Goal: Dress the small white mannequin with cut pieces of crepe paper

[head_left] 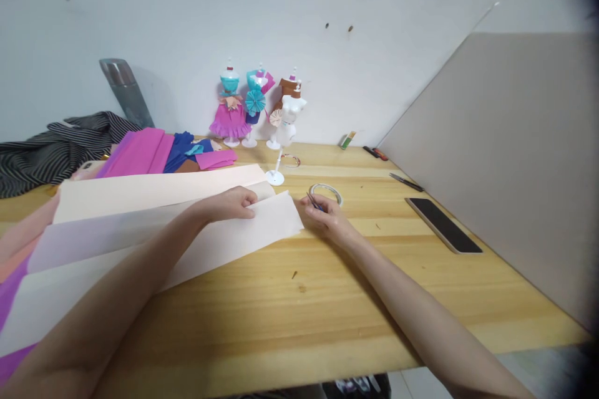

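Note:
My left hand (pixel 229 204) is closed on a long white sheet of paper (pixel 266 223), pinching it near its right end. The sheet lies folded in layers over the left part of the table, partly hidden under my left forearm. Just right of the paper's end, my right hand (pixel 330 217) is closed on small scissors (pixel 313 201). Their thin blades point up and left, apart from the paper, and the fingers cover most of the handles. A roll of clear tape (pixel 337 189) lies right behind my right hand. Beyond the paper stands a bare white dress form (pixel 291 113).
Several dressed mini mannequins (pixel 230 109) stand along the wall. Pink and blue paper (pixel 145 151) is piled at the left, beside striped cloth (pixel 65 140) and a bottle (pixel 124 90). A phone (pixel 442 224), a craft knife (pixel 406 182) and a glue stick (pixel 347 140) lie at the right.

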`<state>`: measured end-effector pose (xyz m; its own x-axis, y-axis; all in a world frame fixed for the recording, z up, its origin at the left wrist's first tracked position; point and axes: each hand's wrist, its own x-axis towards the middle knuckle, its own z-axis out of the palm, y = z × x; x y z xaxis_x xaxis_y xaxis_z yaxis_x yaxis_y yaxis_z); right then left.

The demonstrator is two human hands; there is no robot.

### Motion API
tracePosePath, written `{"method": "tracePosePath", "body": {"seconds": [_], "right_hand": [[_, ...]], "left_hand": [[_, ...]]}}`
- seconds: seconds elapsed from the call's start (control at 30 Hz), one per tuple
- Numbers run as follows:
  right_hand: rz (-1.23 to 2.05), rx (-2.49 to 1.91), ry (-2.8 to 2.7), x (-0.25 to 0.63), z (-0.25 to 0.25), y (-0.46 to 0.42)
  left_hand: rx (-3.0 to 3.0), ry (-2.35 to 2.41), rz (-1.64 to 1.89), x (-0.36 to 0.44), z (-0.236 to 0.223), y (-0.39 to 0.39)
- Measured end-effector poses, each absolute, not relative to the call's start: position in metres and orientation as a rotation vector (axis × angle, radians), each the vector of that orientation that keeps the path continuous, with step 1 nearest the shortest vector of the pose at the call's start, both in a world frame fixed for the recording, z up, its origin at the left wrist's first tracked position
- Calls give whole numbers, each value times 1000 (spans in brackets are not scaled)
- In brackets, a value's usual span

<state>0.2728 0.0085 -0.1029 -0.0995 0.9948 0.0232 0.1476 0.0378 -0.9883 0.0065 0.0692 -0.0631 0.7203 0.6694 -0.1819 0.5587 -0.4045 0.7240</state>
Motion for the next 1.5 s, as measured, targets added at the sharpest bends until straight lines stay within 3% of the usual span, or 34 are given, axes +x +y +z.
{"method": "tracePosePath", "body": {"seconds": [0.2,0.7,1.13,1.5], "right_hand": [[1468,-1097,-1493,265,-106,3],[1410,-1294,-1436,245,-88,-3],[1154,-1335,-1430,242,-87,-11],[1189,-1288,-1689,290,-84,-14]], "left_hand": [[1945,863,198,-1,-61,73],[1803,783,355,0,-73,75],[1760,849,474,-1,-78,80],[1763,813,444,-3,-77,79]]}}
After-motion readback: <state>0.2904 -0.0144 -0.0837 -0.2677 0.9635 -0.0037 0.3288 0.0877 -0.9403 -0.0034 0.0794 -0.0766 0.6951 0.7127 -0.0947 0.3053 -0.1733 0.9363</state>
